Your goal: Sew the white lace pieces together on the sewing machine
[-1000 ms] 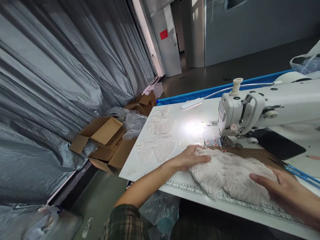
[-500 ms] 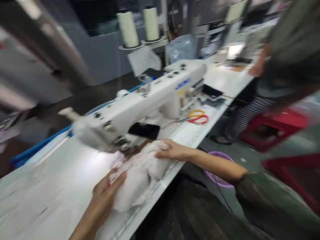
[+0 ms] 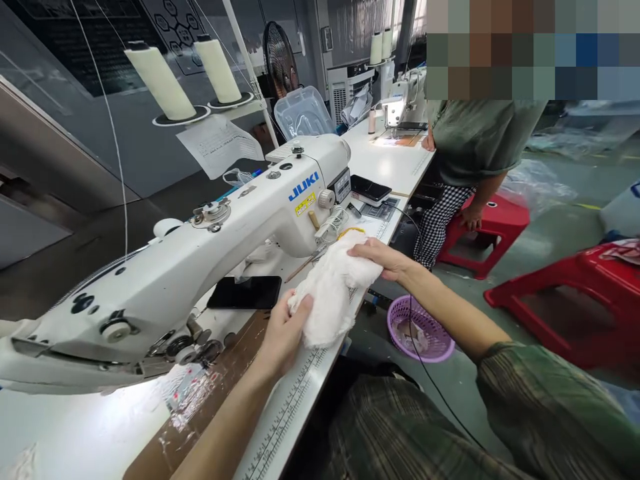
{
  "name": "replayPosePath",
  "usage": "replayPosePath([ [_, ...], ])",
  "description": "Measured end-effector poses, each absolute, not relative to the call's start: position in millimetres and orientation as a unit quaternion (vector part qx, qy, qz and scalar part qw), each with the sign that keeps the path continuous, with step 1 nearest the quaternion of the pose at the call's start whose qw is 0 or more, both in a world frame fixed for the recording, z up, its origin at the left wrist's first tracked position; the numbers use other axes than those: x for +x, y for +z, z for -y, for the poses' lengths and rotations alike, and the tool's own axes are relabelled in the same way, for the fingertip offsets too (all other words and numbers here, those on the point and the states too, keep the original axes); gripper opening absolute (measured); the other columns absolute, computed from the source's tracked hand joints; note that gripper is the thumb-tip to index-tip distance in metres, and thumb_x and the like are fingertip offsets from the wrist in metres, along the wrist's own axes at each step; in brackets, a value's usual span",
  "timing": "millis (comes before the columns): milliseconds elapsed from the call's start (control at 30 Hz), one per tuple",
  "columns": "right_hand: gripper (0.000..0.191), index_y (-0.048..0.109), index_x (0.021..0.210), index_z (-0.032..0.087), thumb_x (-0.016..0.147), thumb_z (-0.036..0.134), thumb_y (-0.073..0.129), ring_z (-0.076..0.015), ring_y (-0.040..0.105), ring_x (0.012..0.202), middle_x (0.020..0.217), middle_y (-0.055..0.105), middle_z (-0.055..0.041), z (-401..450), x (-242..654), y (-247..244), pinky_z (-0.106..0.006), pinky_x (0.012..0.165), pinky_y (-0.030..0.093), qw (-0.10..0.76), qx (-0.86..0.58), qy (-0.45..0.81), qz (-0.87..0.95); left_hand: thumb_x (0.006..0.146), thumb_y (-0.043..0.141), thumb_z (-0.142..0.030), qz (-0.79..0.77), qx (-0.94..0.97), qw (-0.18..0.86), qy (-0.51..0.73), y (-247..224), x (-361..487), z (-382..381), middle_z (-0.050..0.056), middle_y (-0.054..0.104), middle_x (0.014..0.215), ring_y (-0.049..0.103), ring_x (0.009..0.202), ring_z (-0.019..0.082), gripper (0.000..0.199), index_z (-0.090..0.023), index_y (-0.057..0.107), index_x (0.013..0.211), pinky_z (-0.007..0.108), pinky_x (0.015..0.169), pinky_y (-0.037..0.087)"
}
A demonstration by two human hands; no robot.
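Between my two hands is a bunched piece of white fluffy fabric [image 3: 327,293], held just above the front edge of the sewing table [image 3: 295,407]. My left hand [image 3: 285,327] grips its near left end, thumb on top. The far right end is pinched in my right hand [image 3: 383,257]. Beside the fabric stands a white sewing machine [image 3: 250,220], its needle area to the left of my hands. A black phone [image 3: 245,292] lies under the machine's arm. Scissors with a yellow handle [image 3: 351,231] show behind the fabric, mostly covered by it.
Another phone [image 3: 370,189] lies beyond the machine. Thread cones [image 3: 163,83] stand behind it. A purple basket [image 3: 421,340] is on the floor at right, with a black cable hanging across it. Red stools [image 3: 500,223] and a co-worker [image 3: 485,140] are farther right.
My hands have carried the fabric rightward along the table, away from the needle area. It now covers most of the scissors. The view has swung and become sharper.
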State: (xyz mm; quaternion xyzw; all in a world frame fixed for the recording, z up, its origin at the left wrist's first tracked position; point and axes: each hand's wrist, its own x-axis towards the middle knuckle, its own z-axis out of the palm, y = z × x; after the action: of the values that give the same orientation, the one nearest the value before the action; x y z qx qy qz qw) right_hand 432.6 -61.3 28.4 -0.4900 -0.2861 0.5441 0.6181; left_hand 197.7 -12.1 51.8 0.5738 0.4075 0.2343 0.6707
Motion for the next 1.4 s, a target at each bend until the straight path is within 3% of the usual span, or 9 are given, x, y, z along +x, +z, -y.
replayPosePath([
  [167, 0.027, 0.068, 0.077, 0.012, 0.062, 0.031, 0.082, -0.0151, 0.065, 0.060, 0.071, 0.071, -0.0058, 76, 463, 18, -0.022, 0.055, 0.053, 0.623, -0.522, 0.517, 0.268, 0.064, 0.087, -0.045, -0.368, 0.542, 0.728, 0.199, 37, 233, 8, 0.004, 0.068, 0.086, 0.059, 0.073, 0.013, 0.056, -0.013, 0.060, 0.101, 0.023, 0.067, 0.048],
  [367, 0.028, 0.070, 0.075, 0.013, 0.059, 0.030, 0.085, -0.0192, 0.068, 0.067, 0.079, 0.074, -0.0106, 70, 486, 16, -0.025, 0.057, 0.056, 0.620, -0.536, 0.505, 0.271, 0.060, 0.089, -0.042, -0.370, 0.552, 0.717, 0.212, 37, 248, -6, 0.004, 0.068, 0.085, 0.059, 0.072, 0.013, 0.056, -0.012, 0.061, 0.098, 0.023, 0.065, 0.046],
  [633, 0.015, 0.064, 0.069, 0.016, 0.066, 0.016, 0.078, -0.0153, 0.064, 0.059, 0.067, 0.070, -0.0052, 19, 519, 23, -0.022, 0.051, 0.052, 0.597, -0.609, 0.439, 0.283, 0.066, 0.085, -0.028, -0.372, 0.533, 0.717, 0.252, 23, 283, -15, 0.007, 0.071, 0.088, 0.066, 0.078, 0.018, 0.037, -0.014, 0.063, 0.093, 0.027, 0.070, 0.051],
  [867, 0.016, 0.062, 0.068, 0.017, 0.069, 0.015, 0.078, -0.0159, 0.063, 0.058, 0.064, 0.067, -0.0050, 4, 536, 19, -0.023, 0.050, 0.052, 0.550, -0.677, 0.383, 0.305, 0.072, 0.081, -0.018, -0.406, 0.518, 0.696, 0.288, 11, 299, -19, 0.009, 0.071, 0.097, 0.068, 0.095, 0.021, 0.038, -0.015, 0.058, 0.102, 0.030, 0.082, 0.056],
  [1200, 0.009, 0.065, 0.083, 0.015, 0.077, 0.021, 0.069, -0.0194, 0.064, 0.068, 0.074, 0.068, -0.0062, -10, 555, 10, -0.031, 0.065, 0.055, 0.486, -0.737, 0.257, 0.392, 0.087, 0.066, -0.010, -0.421, 0.504, 0.710, 0.256, 33, 282, -2, 0.016, 0.059, 0.116, 0.070, 0.079, 0.014, 0.046, -0.010, 0.039, 0.125, 0.033, 0.081, 0.062],
  [1400, 0.019, 0.066, 0.093, 0.016, 0.079, 0.029, 0.068, -0.0276, 0.063, 0.093, 0.095, 0.068, -0.0105, -9, 559, 8, -0.046, 0.093, 0.050, 0.447, -0.757, 0.123, 0.460, 0.088, 0.065, -0.011, -0.409, 0.551, 0.698, 0.206, 41, 249, 14, 0.015, 0.060, 0.118, 0.069, 0.081, 0.012, 0.040, -0.012, 0.043, 0.121, 0.035, 0.089, 0.060],
])
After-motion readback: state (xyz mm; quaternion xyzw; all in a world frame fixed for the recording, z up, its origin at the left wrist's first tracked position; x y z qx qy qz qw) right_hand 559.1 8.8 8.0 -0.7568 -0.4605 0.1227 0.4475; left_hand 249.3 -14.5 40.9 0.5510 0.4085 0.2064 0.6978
